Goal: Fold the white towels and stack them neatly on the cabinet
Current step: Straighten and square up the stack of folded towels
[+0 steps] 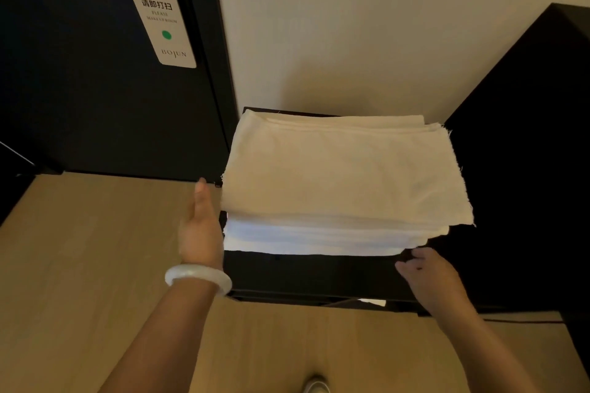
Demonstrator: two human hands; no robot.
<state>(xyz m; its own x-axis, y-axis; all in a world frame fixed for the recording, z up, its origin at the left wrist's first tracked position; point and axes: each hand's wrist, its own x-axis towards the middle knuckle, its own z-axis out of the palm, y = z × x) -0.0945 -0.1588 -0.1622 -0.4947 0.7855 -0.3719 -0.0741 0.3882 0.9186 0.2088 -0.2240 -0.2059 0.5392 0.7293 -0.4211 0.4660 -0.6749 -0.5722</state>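
A stack of folded white towels (341, 175) lies on a low black cabinet (313, 274) against the wall. The top towel has a frayed right edge that overhangs the layers below. My left hand (201, 226), with a white bangle on the wrist, lies flat and straight against the left side of the stack. My right hand (427, 274) sits at the stack's front right corner with relaxed fingers over the cabinet's top edge; its fingertips reach the lowest towel layers.
A dark door (95, 89) with a white door hanger (156, 9) stands at the left. A tall black cabinet (526, 153) rises at the right of the low one. Light wooden floor (95, 265) spreads in front, with a shoe tip (316, 384) at the bottom.
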